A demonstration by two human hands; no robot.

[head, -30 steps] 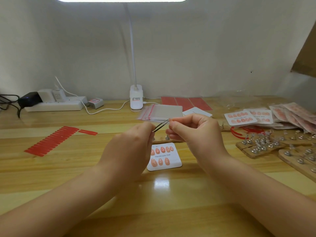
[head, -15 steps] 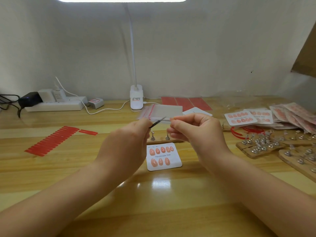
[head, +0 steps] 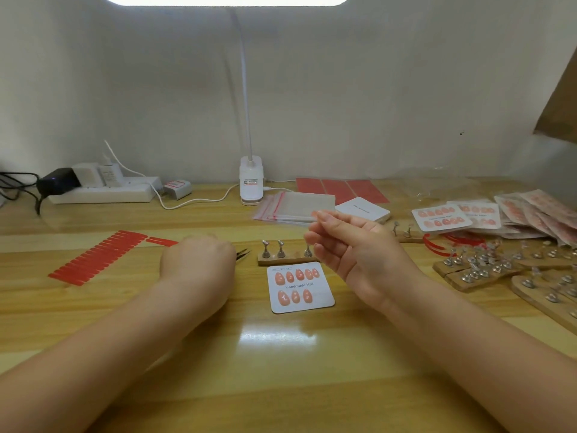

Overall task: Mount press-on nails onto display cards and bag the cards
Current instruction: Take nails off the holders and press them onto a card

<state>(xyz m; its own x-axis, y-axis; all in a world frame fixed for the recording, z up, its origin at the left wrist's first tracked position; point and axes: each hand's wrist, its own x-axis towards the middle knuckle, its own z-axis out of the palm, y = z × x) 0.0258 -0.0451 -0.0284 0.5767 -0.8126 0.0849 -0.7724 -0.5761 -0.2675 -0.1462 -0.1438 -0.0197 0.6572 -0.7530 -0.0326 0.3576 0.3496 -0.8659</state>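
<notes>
Scene: a wooden desk (head: pixel 131 310) seen from above the person's own hands, with a clip lamp (head: pixel 250 179) at twelve o'clock against the wall.

Display card: a white card (head: pixel 301 287) lies flat at the centre, between the two forearms. It carries five peach press-on nails in its top row and three in the bottom row, so two places look unfilled.

Nail stand: a small wooden strip (head: pixel 285 256) with metal holders sits just beyond the card, at its twelve o'clock.

Left hand: the left hand (head: pixel 198 264), at nine o'clock from the card, is low over the desk, knuckles up, fingers curled round dark tweezers (head: pixel 243 254) whose tips point toward the stand.

Right hand: the right hand (head: pixel 352 245), at two o'clock from the card, hovers with fingers loosely spread. Whether anything small sits at the fingertips cannot be told; it is blurred.

Bags: a stack of clear zip bags (head: pixel 293 206) lies at twelve o'clock beyond the stand; bagged cards (head: pixel 537 210) pile up at two o'clock.

Step, as judged: filling the bottom row before bagging.

Doing it well: pick each nail by its edge, lower it straight into line with its neighbours, press lightly, and keep the free hand steadying the card's corner, not its face.
</notes>
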